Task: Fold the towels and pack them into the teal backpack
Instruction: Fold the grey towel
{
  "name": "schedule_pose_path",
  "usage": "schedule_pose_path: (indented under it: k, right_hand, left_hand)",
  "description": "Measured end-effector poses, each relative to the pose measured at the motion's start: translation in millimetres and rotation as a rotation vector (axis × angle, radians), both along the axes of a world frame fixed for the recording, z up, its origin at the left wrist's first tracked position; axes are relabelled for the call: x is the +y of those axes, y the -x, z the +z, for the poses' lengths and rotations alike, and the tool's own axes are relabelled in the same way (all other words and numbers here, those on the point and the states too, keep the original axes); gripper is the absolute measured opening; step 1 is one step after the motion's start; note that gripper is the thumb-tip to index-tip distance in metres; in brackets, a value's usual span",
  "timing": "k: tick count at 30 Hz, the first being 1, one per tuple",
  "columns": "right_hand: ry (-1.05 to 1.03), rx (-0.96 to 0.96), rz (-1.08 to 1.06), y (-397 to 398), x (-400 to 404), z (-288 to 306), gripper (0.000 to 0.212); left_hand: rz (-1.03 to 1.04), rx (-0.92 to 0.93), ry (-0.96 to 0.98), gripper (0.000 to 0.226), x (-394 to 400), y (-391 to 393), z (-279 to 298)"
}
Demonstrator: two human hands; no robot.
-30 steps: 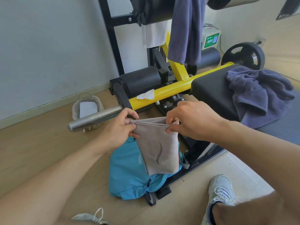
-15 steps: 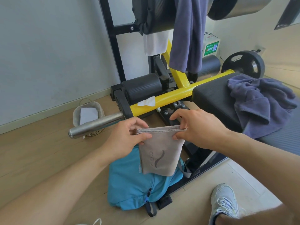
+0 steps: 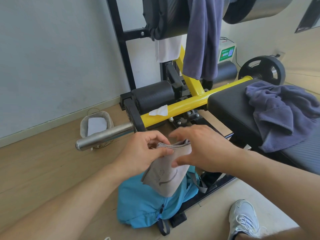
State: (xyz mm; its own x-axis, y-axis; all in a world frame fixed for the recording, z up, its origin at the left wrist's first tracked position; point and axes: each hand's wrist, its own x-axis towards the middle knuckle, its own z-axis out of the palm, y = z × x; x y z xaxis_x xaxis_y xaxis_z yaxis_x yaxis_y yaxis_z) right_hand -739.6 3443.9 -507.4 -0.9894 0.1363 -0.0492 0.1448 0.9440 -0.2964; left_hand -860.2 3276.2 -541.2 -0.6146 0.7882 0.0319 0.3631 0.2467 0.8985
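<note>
A small grey towel, folded and marked with a curved logo, hangs tilted just above the teal backpack on the floor. My left hand pinches the towel's top left corner. My right hand lies over its top right part with fingers spread and the thumb against the cloth. A crumpled purple towel sits on the black bench pad. Another purple towel and a white towel hang from the machine's upper roller.
The backpack leans against the black and yellow gym machine's base. A steel bar juts out to the left, over a small basket by the wall. A weight plate stands at the back right. My shoe is at the lower right.
My right hand has let go of the towel's top corner and spread over it. The towel has folded narrower, tilted and dropped closer to the backpack.
</note>
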Motion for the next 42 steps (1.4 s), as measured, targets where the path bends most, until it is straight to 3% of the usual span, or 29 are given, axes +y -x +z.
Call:
schedule_pose_path:
  k: [4, 9, 12, 14, 16, 19, 21, 27, 33, 37, 39, 42]
  right_hand:
    - [0.073, -0.088, -0.032, 4, 2, -5, 0.029]
    - [0.139, -0.066, -0.013, 8, 6, -8, 0.024]
    - [0.154, -0.146, -0.005, 7, 10, -12, 0.02]
    - [0.138, -0.183, 0.015, 5, 13, -11, 0.013]
    - [0.123, -0.18, 0.047, 3, 16, -7, 0.011]
    - [0.215, -0.171, 0.127, -1, 22, 0, 0.014]
    - [0.328, -0.144, 0.178, -4, 25, 5, 0.014]
    - [0.55, -0.007, 0.162, -11, 40, 17, 0.013]
    - [0.677, -0.001, -0.043, -12, 57, 9, 0.014]
    - [0.657, -0.053, -0.084, -11, 50, 5, 0.036]
    - [0.592, 0.022, -0.1, -7, 46, 3, 0.03]
    - [0.665, 0.198, -0.144, -4, 48, 2, 0.027]
  left_hand:
    - [-0.015, -0.046, -0.044, 0.013, -1, 0, 1]
    - [0.045, -0.056, 0.038, 0.02, -4, 11, -4]
    - [0.077, 0.01, 0.169, 0.018, -11, 21, -11]
    - [0.085, -0.042, 0.247, 0.019, -15, 24, -15]
    - [0.052, -0.096, 0.31, 0.037, -18, 24, -18]
    - [-0.141, -0.015, 0.426, 0.084, -20, 24, -22]
    - [-0.25, -0.019, 0.45, 0.093, -18, 20, -24]
    - [-0.29, -0.109, 0.396, 0.055, -5, 5, -27]
    - [-0.225, -0.135, 0.381, 0.037, -6, 12, -37]
    - [-0.206, -0.163, 0.372, 0.034, -7, 16, -37]
    - [-0.203, -0.172, 0.382, 0.034, -8, 17, -36]
    - [-0.177, -0.213, 0.398, 0.049, -11, 20, -35]
